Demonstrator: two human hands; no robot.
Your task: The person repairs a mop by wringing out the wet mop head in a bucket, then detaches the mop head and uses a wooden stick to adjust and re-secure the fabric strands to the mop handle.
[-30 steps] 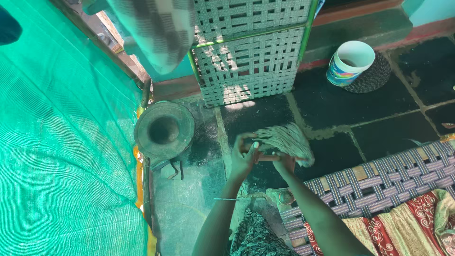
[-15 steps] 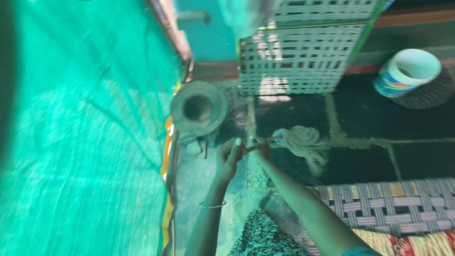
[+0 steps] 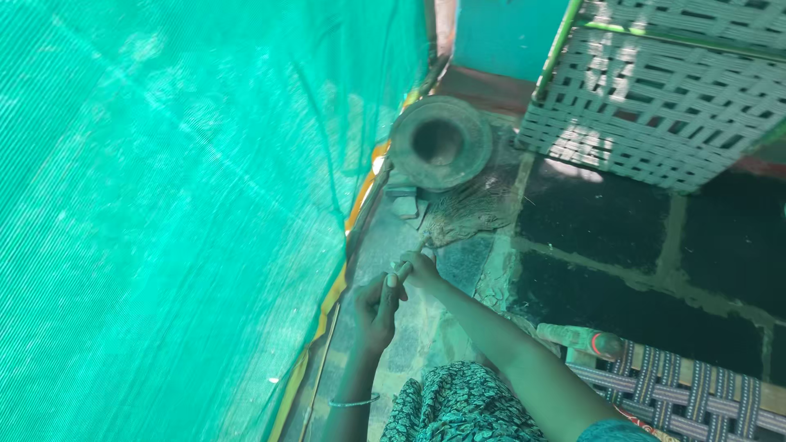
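My right hand (image 3: 422, 268) pinches a thin pale stick-like piece (image 3: 409, 259) that points up toward the stone mortar (image 3: 440, 142). Just below it, my left hand (image 3: 374, 309) is half open, fingers curled near the lower end of the piece, a thin bangle on its wrist. Whether the left hand touches the piece I cannot tell. Both hands hover over the stone floor beside the green net (image 3: 180, 213). The mortar is round, dark and hollow, standing a little beyond the hands.
A woven white-strap chair (image 3: 655, 106) stands at the upper right. Dark stone floor slabs (image 3: 639, 303) fill the right side. A woven mat edge (image 3: 696, 393) lies at the lower right. The green net wall closes off the whole left.
The view has swung left and closer to the net. The pale bundle and the cup at the right have left the view. My hands stay together, holding the thin piece.
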